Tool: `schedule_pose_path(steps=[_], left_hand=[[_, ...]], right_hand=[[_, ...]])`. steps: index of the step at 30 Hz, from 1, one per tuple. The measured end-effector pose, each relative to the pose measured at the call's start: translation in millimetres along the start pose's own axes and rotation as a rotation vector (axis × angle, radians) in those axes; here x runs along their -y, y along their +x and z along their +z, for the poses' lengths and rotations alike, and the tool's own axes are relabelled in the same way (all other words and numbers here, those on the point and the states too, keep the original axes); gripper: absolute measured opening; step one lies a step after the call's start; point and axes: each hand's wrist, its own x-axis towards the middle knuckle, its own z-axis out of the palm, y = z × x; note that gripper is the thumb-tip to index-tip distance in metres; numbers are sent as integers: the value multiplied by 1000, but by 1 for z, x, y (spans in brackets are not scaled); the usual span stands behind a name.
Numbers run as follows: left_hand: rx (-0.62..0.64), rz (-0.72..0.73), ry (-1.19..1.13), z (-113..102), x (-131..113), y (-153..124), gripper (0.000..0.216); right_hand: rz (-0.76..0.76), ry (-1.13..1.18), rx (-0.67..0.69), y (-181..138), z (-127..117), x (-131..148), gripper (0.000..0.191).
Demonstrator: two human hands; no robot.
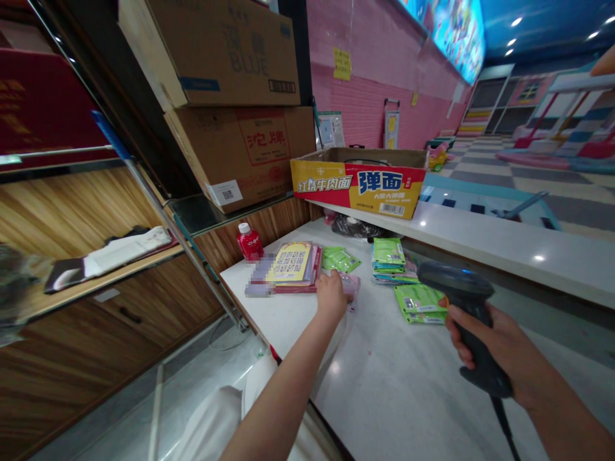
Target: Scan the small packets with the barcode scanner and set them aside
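Observation:
My right hand [500,339] is wrapped round the handle of a black barcode scanner [456,282], its head raised over the table and pointing left. A cable runs down from the handle. My left hand [332,296] reaches to the white table, fingers closed on a pink packet [353,289] lying there; its fingertips are partly hidden. Beside that packet are loose green packets [339,258]. A stack of green and blue packets [389,256] stands farther right, and more green packets [420,302] lie just left of the scanner.
Left of my left hand lie stacked booklets with a yellow code sheet [291,262]. A red bottle [250,242] stands at the table's left corner. An open noodle carton [358,189] sits on the raised ledge [480,240]. Large cardboard boxes [250,153] are stacked behind.

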Motion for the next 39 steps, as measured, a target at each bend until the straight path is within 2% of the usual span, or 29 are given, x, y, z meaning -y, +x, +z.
schedule_pose_path(steps=[4,7,9,10,13,16,21,28,39], left_hand=[[45,-8,-122,-2,8,2,62],[45,18,-318,3,20,2,27],[-52,35,-505,11,28,0,11],[-133,45,-606,16,31,-1,10],[-379,61,-875,32,41,-5,16],[-491,44,-1002,43,47,-7,23],[-523,-4,-1015,49,50,-6,28],[-550,-23,-921,51,55,-3,25],[-560,-17,-902,49,55,-5,25]], right_hand=[[-34,-8,20,1,0,-3,46],[-34,-26,32,0,4,-5,46],[-17,-35,39,0,7,-7,45],[-10,-41,50,-1,10,-8,44],[16,-82,124,-1,15,-15,43],[44,-131,206,-1,19,-24,45],[81,-153,323,-8,25,-30,45],[80,-113,297,-18,32,-21,39],[88,-122,305,-15,30,-22,40]])
